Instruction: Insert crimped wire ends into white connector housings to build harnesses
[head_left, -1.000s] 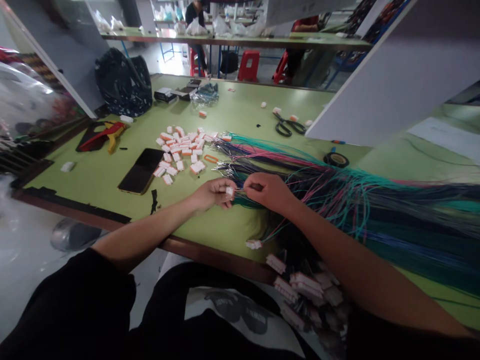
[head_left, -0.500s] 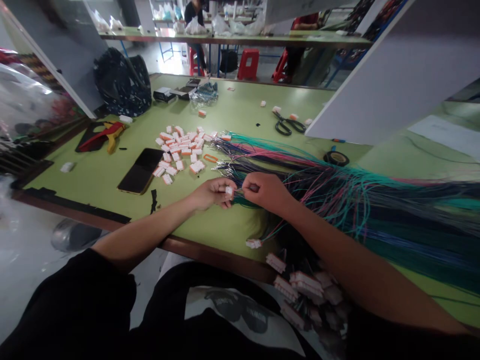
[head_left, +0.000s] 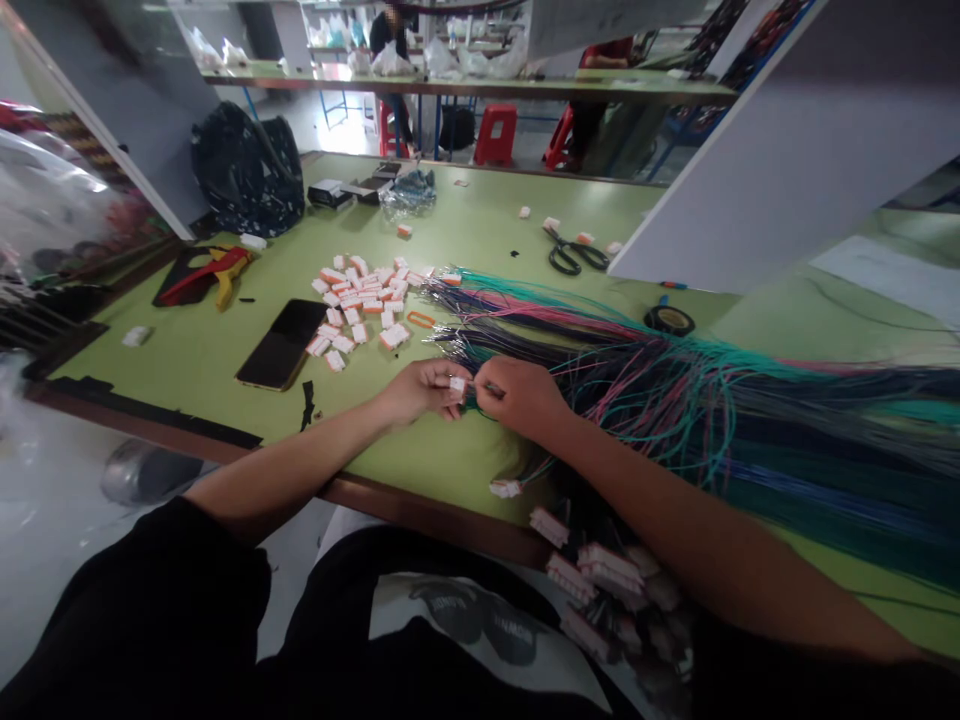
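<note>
Near the table's front edge, my left hand (head_left: pixel 421 391) pinches a small white connector (head_left: pixel 457 384) between its fingertips. My right hand (head_left: pixel 517 392) is closed just right of the connector, its fingers pressed together on thin wires that are mostly hidden. Behind and right of my hands lies a big bundle of green, pink and dark wires (head_left: pixel 652 370), with metal tips at its left end. A pile of white and orange connectors (head_left: pixel 367 295) sits left of those tips. One wired connector (head_left: pixel 506 488) rests at the front edge, and several more (head_left: pixel 592 575) hang below it.
A phone (head_left: pixel 282 343) lies left of the pile, with pliers (head_left: pixel 206 277) beyond it. Scissors (head_left: pixel 576 254) and black tape (head_left: pixel 670 319) are behind the wires. A dark bag (head_left: pixel 247 170) stands at the back left, a white panel (head_left: pixel 750 170) at the right. Two people are at a far table.
My right hand has moved slightly left, closer to the connector in my left hand. My left hand has barely moved and still holds the connector.
</note>
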